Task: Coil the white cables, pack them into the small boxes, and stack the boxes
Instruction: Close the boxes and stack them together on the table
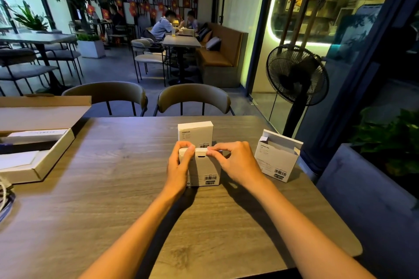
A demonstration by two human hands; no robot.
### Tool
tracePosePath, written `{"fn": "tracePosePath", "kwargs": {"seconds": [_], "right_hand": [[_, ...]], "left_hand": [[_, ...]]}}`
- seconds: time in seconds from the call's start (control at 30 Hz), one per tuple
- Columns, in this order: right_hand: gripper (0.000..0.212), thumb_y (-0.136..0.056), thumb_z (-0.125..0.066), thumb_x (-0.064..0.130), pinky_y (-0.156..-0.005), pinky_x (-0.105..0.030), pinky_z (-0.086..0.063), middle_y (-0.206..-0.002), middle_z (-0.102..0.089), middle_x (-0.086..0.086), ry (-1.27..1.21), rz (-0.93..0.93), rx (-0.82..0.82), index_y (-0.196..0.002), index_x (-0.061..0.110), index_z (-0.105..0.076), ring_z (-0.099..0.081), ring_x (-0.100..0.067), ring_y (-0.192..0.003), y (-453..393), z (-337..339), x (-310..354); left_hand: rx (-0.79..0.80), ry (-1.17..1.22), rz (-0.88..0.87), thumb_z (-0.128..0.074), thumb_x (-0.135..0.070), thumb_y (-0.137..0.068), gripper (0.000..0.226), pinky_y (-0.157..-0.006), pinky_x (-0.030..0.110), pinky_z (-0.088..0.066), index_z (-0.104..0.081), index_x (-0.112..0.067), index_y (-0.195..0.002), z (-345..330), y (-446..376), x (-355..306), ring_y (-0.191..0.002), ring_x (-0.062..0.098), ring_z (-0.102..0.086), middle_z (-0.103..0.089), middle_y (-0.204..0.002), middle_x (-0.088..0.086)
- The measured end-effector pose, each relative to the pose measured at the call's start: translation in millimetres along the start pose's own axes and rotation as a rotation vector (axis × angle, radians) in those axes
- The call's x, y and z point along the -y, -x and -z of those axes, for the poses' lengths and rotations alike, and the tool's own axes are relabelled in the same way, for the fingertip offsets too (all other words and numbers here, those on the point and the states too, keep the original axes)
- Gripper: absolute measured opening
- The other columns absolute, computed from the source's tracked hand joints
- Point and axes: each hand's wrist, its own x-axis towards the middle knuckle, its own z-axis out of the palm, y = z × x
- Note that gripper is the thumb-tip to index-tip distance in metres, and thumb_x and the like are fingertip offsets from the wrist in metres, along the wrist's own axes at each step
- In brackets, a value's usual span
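Observation:
A small white box (pixel 204 172) stands upright on the wooden table (pixel 113 188), a barcode on its near face. My left hand (pixel 180 165) grips its left side, thumb on the top flap. My right hand (pixel 233 163) pinches the top flap from the right. Behind it stands a second small white box (pixel 195 132), closed. To the right stands a third small box (pixel 275 158) with its top flap open. No cable shows in the boxes; cable loops (pixel 5 199) lie at the table's left edge.
A large open cardboard box (pixel 38 165) with white and dark items inside sits at the table's left. Two chairs (pixel 192 99) face me across the table. A black standing fan (pixel 297 75) is at the right, by the glass wall.

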Motion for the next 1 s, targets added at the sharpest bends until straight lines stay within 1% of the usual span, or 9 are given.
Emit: {"fn": "tracePosePath", "kwargs": {"seconds": [0.07, 0.13, 0.23, 0.27, 0.4, 0.6, 0.77, 0.87, 1.0], "right_hand": [[0.026, -0.093, -0.07, 0.034, -0.065, -0.016, -0.048, -0.11, -0.075, 0.002, -0.001, -0.015, 0.009, -0.115, 0.023, -0.077, -0.064, -0.009, -0.093, -1.4, 0.5, 1.2], [0.026, -0.093, -0.07, 0.033, -0.067, -0.016, -0.048, -0.11, -0.075, 0.001, 0.004, -0.029, 0.022, -0.116, 0.022, -0.077, -0.062, -0.008, -0.091, -3.8, 1.8, 3.3], [0.026, -0.094, -0.069, 0.031, -0.069, -0.015, -0.048, -0.113, -0.074, 0.0, 0.021, -0.027, 0.076, -0.117, 0.02, -0.076, -0.06, -0.007, -0.098, -8.6, 5.6, 5.7], [0.026, -0.094, -0.069, 0.031, -0.069, -0.015, -0.049, -0.115, -0.074, 0.0, 0.027, -0.026, 0.098, -0.117, 0.021, -0.076, -0.06, -0.008, -0.102, -10.0, 7.2, 6.0], [0.021, -0.094, -0.069, 0.03, -0.071, -0.016, -0.046, -0.114, -0.073, 0.002, 0.049, -0.034, 0.141, -0.112, 0.023, -0.077, -0.06, -0.012, -0.106, -13.6, 11.2, 7.1], [0.018, -0.097, -0.065, 0.029, -0.071, -0.017, -0.048, -0.112, -0.071, -0.001, 0.077, -0.004, 0.153, -0.109, 0.02, -0.074, -0.059, -0.011, -0.102, -11.4, 10.9, 8.7], [0.017, -0.101, -0.058, 0.028, -0.074, -0.024, -0.055, -0.107, -0.071, -0.003, 0.103, 0.02, 0.157, -0.108, 0.017, -0.069, -0.064, -0.015, -0.101, -10.6, 8.6, 9.1], [0.016, -0.103, -0.057, 0.03, -0.072, -0.028, -0.058, -0.1, -0.072, -0.002, 0.124, 0.045, 0.108, -0.104, 0.018, -0.067, -0.067, -0.015, -0.094, -6.8, 2.5, 5.6], [0.017, -0.102, -0.059, 0.027, -0.073, -0.027, -0.06, -0.101, -0.075, -0.002, 0.066, 0.061, 0.028, -0.105, 0.014, -0.07, -0.07, -0.013, -0.094, -1.7, -0.9, -0.9]], "left_hand": [[0.01, -0.014, -0.008, -0.052, -0.042, -0.095, 0.028, -0.078, 0.05, -0.06, -0.052, -0.017, -0.107, -0.2, 0.1, -1.9, -0.098, 0.031, -0.069, -0.064, -0.107, 0.008], [0.012, -0.02, 0.013, -0.053, -0.046, -0.094, 0.028, -0.079, 0.05, -0.06, -0.053, -0.02, -0.106, 0.8, -0.5, -1.7, -0.099, 0.031, -0.068, -0.064, -0.107, 0.007], [0.035, 0.036, 0.097, -0.06, -0.056, -0.092, 0.039, -0.083, 0.067, -0.055, -0.052, -0.022, -0.11, 4.2, -2.1, 0.9, -0.108, 0.042, -0.065, -0.061, -0.117, 0.016], [0.05, 0.03, 0.094, -0.059, -0.054, -0.094, 0.036, -0.083, 0.066, -0.056, -0.052, -0.022, -0.109, 5.1, -2.3, -0.8, -0.108, 0.041, -0.065, -0.06, -0.118, 0.016], [0.081, -0.07, -0.002, -0.046, -0.031, -0.104, 0.014, -0.072, 0.032, -0.059, -0.048, -0.017, -0.105, 5.8, -3.6, -5.1, -0.098, 0.021, -0.068, -0.06, -0.111, 0.008], [0.1, -0.087, -0.006, -0.047, -0.027, -0.104, 0.019, -0.067, 0.017, -0.055, -0.047, -0.008, -0.105, 6.0, -8.3, -2.7, -0.085, 0.001, -0.068, -0.06, -0.111, 0.01], [0.048, -0.112, -0.02, -0.05, -0.048, -0.093, 0.026, -0.066, 0.023, -0.053, -0.05, -0.022, -0.097, 1.6, -7.3, 1.7, -0.08, 0.007, -0.07, -0.068, -0.098, 0.004], [-0.003, -0.178, -0.07, -0.048, -0.05, -0.098, 0.024, -0.064, 0.021, -0.054, -0.048, -0.026, -0.097, -2.0, -5.4, 6.4, -0.078, 0.007, -0.072, -0.07, -0.092, 0.005], [-0.03, -0.224, -0.118, -0.041, -0.055, -0.1, 0.02, -0.075, 0.036, -0.059, -0.047, -0.036, -0.101, -0.1, -5.5, 13.2, -0.092, 0.017, -0.071, -0.067, -0.106, 0.006]]}}
